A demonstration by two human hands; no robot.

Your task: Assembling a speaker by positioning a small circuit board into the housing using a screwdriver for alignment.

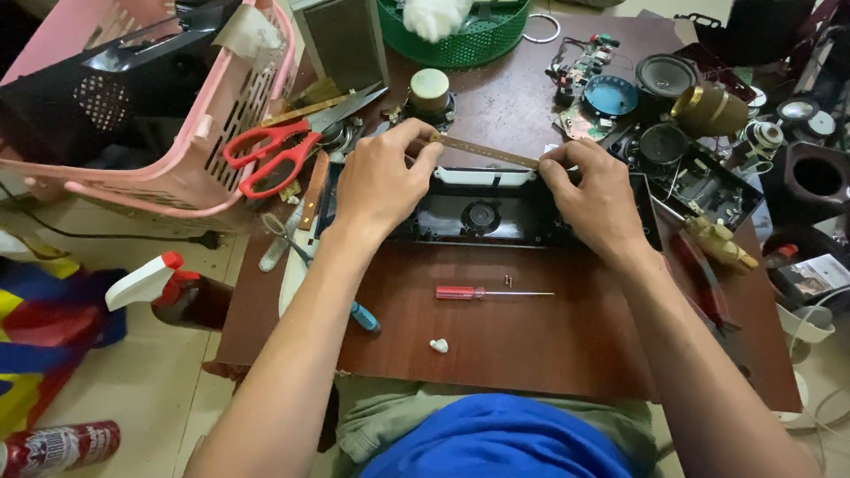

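A long black speaker housing (482, 217) lies open across the brown wooden table (531, 345), with a round driver in its middle. Both hands rest on its top edge. My left hand (382, 181) pinches the left end of a thin brown strip (487, 152); my right hand (595, 196) holds the strip's right end over the housing. A red-handled screwdriver (482, 293) lies on the table just in front of the housing, with small screws (508, 281) beside it.
Red-handled scissors (283, 150) and a pink plastic basket (168, 115) sit at the left. A green basket (460, 35) stands at the back. Speaker drivers and circuit boards (655, 97) crowd the right. A spray bottle (173, 292) is on the floor at left.
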